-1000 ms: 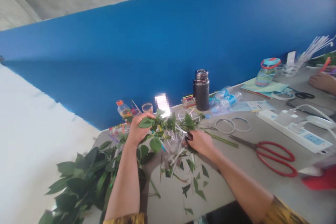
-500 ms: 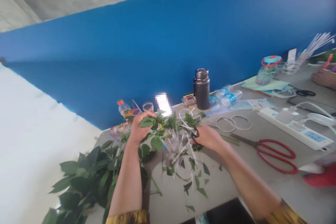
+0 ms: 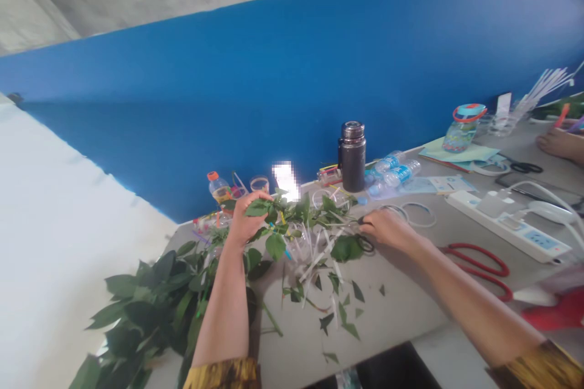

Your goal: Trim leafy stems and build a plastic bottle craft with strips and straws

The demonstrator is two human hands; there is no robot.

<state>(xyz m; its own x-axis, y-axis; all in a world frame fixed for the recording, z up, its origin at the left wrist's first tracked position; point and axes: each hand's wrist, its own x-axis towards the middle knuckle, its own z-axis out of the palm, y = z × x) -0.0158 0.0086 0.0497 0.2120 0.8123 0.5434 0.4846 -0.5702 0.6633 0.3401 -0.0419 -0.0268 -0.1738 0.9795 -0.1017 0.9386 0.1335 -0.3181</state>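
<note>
My left hand [image 3: 249, 216] is closed around a green leafy sprig [image 3: 256, 208], its leaves poking out past the fingers. Farther right, my right hand [image 3: 387, 228] pinches small black-handled scissors [image 3: 366, 245]; one handle loop shows beneath the fingertips. Between the hands, a clump of leaves and white strips [image 3: 314, 249] lies on the table, partly hiding clear plastic. Cut leaf pieces [image 3: 350, 329] are scattered in front of it. Beside my left forearm is a large pile of dark green leaves [image 3: 141, 310].
Red-handled scissors [image 3: 479, 250] lie beyond my right forearm, partly covered by it. A white power strip [image 3: 511, 225] sits at the right. Along the wall stand a dark thermos [image 3: 353, 158] and an orange-capped bottle [image 3: 219, 188]. Another person's hand [image 3: 559, 143] is at the far right.
My right hand has moved right, away from the leaf clump, with the black-handled scissors. The forearm now covers part of the red-handled scissors. My left hand stays around its sprig.
</note>
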